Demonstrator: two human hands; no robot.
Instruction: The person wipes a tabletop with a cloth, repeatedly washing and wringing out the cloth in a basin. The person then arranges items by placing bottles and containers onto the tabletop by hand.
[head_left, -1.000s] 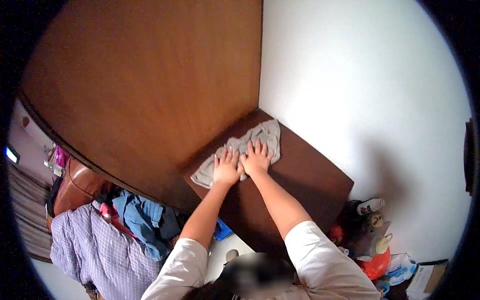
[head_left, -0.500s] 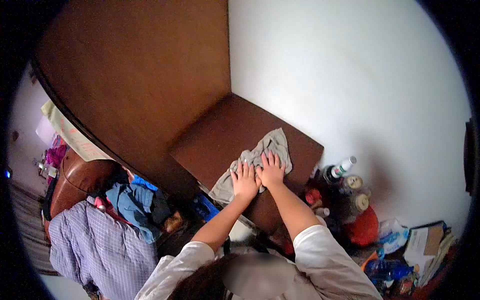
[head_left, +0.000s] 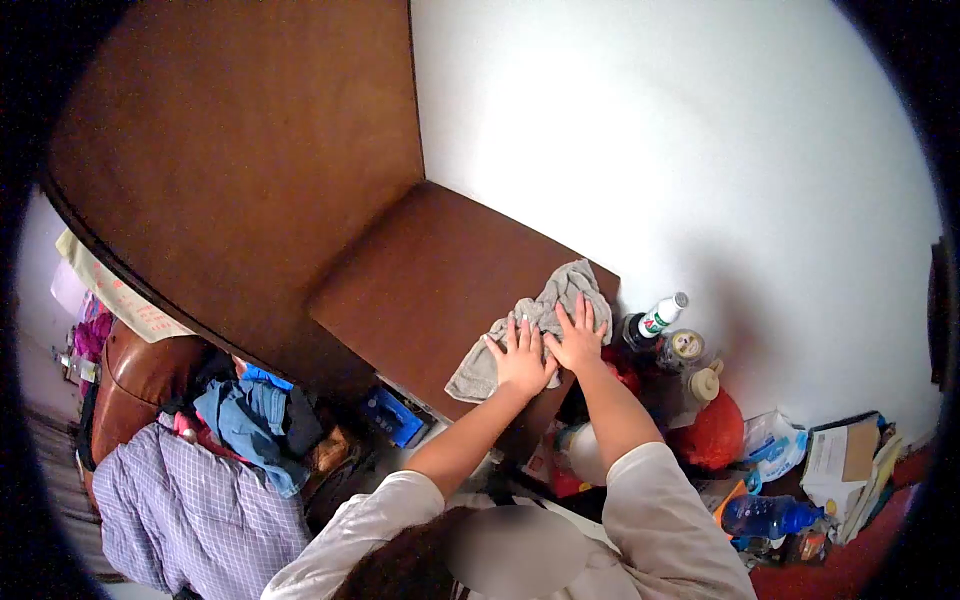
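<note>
A crumpled grey cloth (head_left: 477,362) lies across the near right part of a brown wooden surface (head_left: 400,290). My left hand (head_left: 524,366) rests flat on the middle of the cloth, fingers spread and pointing away from me. Just to its right, my right hand (head_left: 578,340) also presses flat on the cloth with its fingers apart. The thumbs are close together. Part of the cloth is hidden under both palms, and its far corner reaches near the right edge of the surface.
A tall brown panel (head_left: 240,140) rises at the left, a white wall (head_left: 650,130) behind. Beyond the right edge stand a white-and-green bottle (head_left: 662,315), jars (head_left: 686,347) and a red bag (head_left: 712,432). A blue box (head_left: 395,415) sits below; clothes (head_left: 250,415) and a checked quilt (head_left: 200,510) lie left.
Both hands and the cloth have slid right across the brown surface, toward its right edge. The camera view has shifted a little too.
</note>
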